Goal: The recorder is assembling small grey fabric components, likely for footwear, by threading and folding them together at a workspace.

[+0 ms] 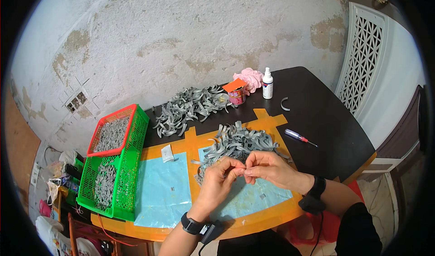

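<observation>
My left hand (pixel 218 180) and my right hand (pixel 273 169) meet fingertip to fingertip over the front of the table. Both are closed in a pinch, and whatever sits between the fingertips is too small to make out. Just beyond them lies a pile of curved grey strips (pixel 238 138), partly covered by my hands. Under my hands spreads a light blue sheet (pixel 267 199) edged with orange tape (pixel 192 158). A tiny grey piece (pixel 262 196) rests on that sheet below my right hand.
A larger heap of grey strips (pixel 192 106) lies farther back. Left stand a green basket (pixel 124 186) and a red basket (pixel 134 115) holding small grey pieces. Behind are a tin (pixel 236 96), pink cloth (pixel 251 78) and white bottle (pixel 268 86). A screwdriver (pixel 297 136) lies right.
</observation>
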A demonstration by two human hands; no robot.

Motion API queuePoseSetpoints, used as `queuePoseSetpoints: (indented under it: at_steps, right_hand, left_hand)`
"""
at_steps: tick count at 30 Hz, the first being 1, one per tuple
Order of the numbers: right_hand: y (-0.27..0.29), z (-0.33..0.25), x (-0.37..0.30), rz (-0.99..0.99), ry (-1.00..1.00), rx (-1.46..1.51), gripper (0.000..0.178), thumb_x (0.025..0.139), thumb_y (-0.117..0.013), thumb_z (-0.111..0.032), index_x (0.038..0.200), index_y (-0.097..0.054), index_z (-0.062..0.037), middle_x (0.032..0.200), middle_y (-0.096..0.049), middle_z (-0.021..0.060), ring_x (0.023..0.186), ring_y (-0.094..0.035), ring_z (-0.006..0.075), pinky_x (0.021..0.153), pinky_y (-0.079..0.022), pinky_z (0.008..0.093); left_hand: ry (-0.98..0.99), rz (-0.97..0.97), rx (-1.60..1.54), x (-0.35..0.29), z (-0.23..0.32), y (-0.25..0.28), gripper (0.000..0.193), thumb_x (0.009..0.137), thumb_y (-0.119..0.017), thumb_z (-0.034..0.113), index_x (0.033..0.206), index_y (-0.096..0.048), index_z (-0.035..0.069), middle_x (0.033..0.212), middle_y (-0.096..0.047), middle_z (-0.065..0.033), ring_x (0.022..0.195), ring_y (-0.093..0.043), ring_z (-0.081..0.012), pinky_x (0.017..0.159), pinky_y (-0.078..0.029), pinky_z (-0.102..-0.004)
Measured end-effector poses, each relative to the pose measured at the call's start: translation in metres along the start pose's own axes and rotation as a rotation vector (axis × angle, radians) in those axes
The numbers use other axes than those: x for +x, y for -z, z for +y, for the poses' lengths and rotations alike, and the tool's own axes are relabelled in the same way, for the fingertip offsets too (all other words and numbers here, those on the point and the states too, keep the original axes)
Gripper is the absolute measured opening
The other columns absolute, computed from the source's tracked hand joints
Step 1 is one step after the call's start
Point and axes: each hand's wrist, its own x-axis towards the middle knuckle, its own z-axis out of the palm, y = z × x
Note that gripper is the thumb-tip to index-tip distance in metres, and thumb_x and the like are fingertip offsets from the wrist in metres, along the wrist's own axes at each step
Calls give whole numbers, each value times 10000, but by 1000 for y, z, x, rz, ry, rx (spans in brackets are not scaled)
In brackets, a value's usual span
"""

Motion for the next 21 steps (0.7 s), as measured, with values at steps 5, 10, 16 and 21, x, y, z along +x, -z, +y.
queuePoseSetpoints:
  at_steps: [5, 10, 16, 21]
  right_hand:
    - [-9, -2, 1, 59, 53, 5, 107, 891, -602, -100, 952, -546, -32, 848, -615, 75, 788, -592, 135, 692, -465, 273]
    - [-2, 0, 1, 35, 16, 46, 86, 866, -600, -75, 915, -535, -44, 823, -601, 63, 743, -581, 132, 677, -456, 267]
    - [4, -2, -1, -1, -37, 140, 79, 836, -580, -91, 883, -524, -62, 791, -571, 41, 695, -559, 123, 657, -435, 261]
    - [2, -6, -1, -8, -80, 203, 79, 867, -559, -137, 878, -522, -67, 788, -561, 37, 696, -558, 120, 665, -434, 264]
  left_hand:
    - [86, 32, -264, 2, -7, 1, 73, 878, -636, 55, 895, -619, -13, 792, -642, -32, 677, -567, -73, 624, -476, -218]
    - [147, -42, -415, 4, -7, -1, 69, 886, -633, 65, 888, -613, -1, 809, -638, -41, 686, -577, -88, 632, -478, -223]
    - [189, -104, -490, 5, -1, -7, 83, 914, -602, 91, 911, -598, 8, 778, -629, -41, 682, -578, -97, 652, -482, -233]
    - [184, -90, -525, 4, -4, -8, 76, 923, -587, 89, 923, -591, 13, 785, -630, -42, 687, -580, -96, 654, -479, -228]
